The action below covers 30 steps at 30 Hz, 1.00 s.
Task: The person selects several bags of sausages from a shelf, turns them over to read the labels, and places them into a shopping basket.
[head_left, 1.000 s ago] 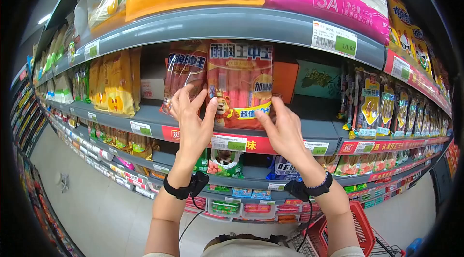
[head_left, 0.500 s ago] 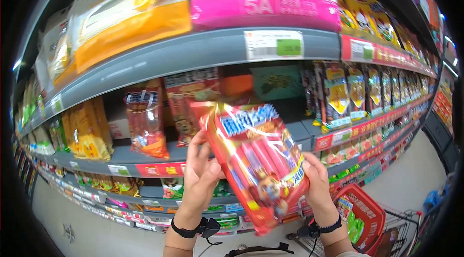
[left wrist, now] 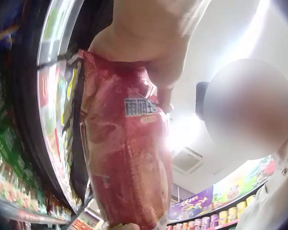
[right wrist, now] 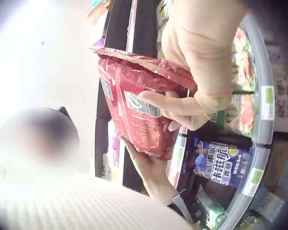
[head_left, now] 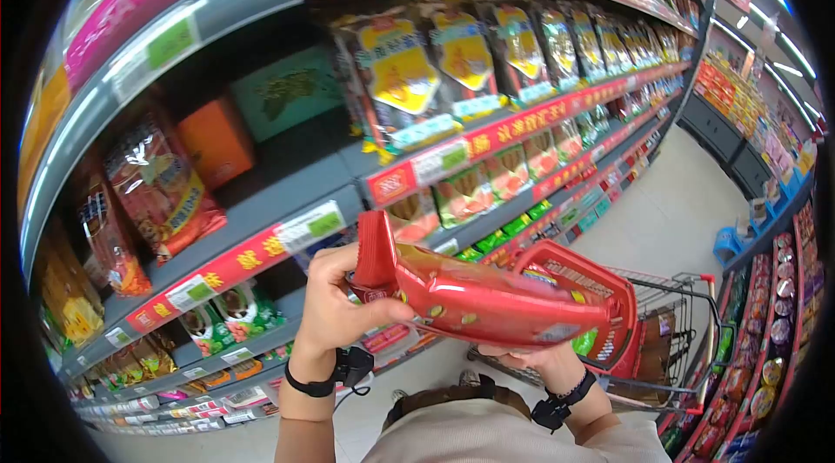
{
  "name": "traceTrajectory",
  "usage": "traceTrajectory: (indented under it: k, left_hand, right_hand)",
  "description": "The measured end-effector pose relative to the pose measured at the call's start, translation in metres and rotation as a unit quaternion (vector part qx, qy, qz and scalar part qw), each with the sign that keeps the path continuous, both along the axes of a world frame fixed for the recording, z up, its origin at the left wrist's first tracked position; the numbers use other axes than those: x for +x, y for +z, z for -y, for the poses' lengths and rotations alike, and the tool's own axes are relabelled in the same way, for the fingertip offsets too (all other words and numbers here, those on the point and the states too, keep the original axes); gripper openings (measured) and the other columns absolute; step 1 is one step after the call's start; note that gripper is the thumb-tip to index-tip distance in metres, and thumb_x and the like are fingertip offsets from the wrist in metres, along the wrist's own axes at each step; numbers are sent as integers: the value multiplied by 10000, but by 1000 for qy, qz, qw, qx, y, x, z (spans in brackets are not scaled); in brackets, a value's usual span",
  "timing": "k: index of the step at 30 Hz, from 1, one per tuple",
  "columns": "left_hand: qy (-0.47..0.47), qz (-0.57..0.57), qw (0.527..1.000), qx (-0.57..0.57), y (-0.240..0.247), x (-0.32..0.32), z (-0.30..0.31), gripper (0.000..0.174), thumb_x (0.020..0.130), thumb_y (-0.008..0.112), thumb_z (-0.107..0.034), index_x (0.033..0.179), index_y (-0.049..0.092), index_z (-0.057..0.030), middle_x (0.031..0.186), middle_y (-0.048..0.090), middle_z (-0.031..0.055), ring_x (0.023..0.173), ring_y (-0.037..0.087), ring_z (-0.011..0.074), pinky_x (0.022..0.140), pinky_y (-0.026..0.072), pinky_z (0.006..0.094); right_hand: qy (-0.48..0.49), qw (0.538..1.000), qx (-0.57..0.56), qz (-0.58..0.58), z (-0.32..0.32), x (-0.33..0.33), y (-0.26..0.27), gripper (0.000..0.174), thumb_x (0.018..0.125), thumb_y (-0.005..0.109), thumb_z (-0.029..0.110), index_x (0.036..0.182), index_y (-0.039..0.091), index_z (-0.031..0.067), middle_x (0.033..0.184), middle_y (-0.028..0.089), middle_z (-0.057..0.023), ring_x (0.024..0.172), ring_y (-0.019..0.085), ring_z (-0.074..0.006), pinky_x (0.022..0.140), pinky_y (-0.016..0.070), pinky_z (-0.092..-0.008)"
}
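Observation:
A red package of sausages point(head_left: 513, 302) is tilted edge-on in front of the body, between both hands. The left hand point(head_left: 341, 302) grips its sealed left end, thumb along the near side. Under the package's right part is the right hand point(head_left: 550, 365), its fingers partly hidden there. In the left wrist view the package point(left wrist: 125, 148) hangs below the left hand point(left wrist: 149, 38). The right wrist view shows the right hand point(right wrist: 201, 67) gripping the package point(right wrist: 139, 120) by one end, fingers across a barcode label; the left hand point(right wrist: 151, 175) touches the opposite end.
A shelf edge point(head_left: 261, 241) runs diagonally, with similar red packs point(head_left: 165, 189) at left and yellow-labelled packs point(head_left: 396, 71) above. A cart point(head_left: 696, 289) with a red basket point(head_left: 628, 337) stands at right, partly behind the package. Beyond it are floor point(head_left: 639, 211) and another stocked shelf point(head_left: 739, 376).
The package came off the shelf into both hands and has turned from its printed front to edge-on. The view has swung right, bringing the cart and aisle further in.

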<state>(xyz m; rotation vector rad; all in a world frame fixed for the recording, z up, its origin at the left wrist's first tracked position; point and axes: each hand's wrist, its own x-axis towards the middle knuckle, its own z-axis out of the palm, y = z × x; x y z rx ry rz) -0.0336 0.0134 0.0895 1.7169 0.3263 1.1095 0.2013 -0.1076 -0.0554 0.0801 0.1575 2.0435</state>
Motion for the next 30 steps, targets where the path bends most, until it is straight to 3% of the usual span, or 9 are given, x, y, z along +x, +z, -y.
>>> traceTrajectory:
  k: [2,9,11,14,17,20,22,26,30]
  left_hand:
    - [52,-21,998,17,-2,22,7,348,689,824,-232,859,675,32,717,665,15,651,549,47,575,429,216]
    - [75,12,995,-68,-34,92,28,289,793,754,-238,874,665,25,724,640,2,635,525,46,568,427,212]
    - [76,-7,995,-56,-45,98,28,285,799,750,-242,881,663,16,724,637,0,638,535,48,572,438,217]
    - [72,-3,995,-65,-53,108,29,290,794,753,-249,863,660,17,735,646,8,657,547,50,581,447,218]
    - [49,-9,998,-44,-54,117,28,315,769,773,-270,834,654,14,745,656,21,669,564,62,596,454,227]
    - [23,22,999,-28,-54,122,26,397,716,804,-306,862,643,26,798,668,65,748,615,115,658,484,259]
    - [32,20,998,-53,-60,125,23,765,658,806,-464,1154,491,26,987,650,132,883,645,206,783,527,333]
    - [-11,42,994,-96,-70,117,20,849,644,810,-379,1256,416,57,1081,627,222,960,636,261,833,520,376]
    - [-2,40,995,-88,-75,113,19,905,641,802,-401,1299,363,37,1094,618,225,949,642,268,830,529,384]
  right_hand:
    - [48,995,61,66,7,16,11,520,881,496,442,1196,509,28,882,546,-155,631,424,-190,393,479,-321]
    - [26,995,56,73,42,66,4,518,888,537,342,1194,447,-66,929,508,-162,614,430,-173,389,512,-267]
    - [33,996,76,23,49,71,-5,539,903,506,339,1212,421,-95,1007,528,-211,704,521,-209,400,525,-285]
    - [-68,975,-114,177,57,85,-13,616,900,475,390,1234,388,-120,1096,503,-308,826,592,-286,399,535,-310]
    - [-8,988,0,152,57,103,-27,677,886,433,452,1258,375,-111,1074,483,-394,775,630,-366,388,530,-326]
    - [-28,994,89,61,43,103,-3,680,886,386,476,1228,409,-111,867,526,-405,451,580,-334,346,500,-323]
    - [-31,990,107,82,39,113,-4,664,893,382,465,1219,411,-113,869,525,-405,455,584,-324,339,495,-319]
    - [-72,977,78,186,36,112,-24,596,916,374,411,1208,413,-108,873,519,-409,459,591,-308,340,495,-311]
    - [-22,991,83,106,42,112,-8,528,928,381,351,1241,420,-71,840,523,-397,435,579,-291,350,496,-297]
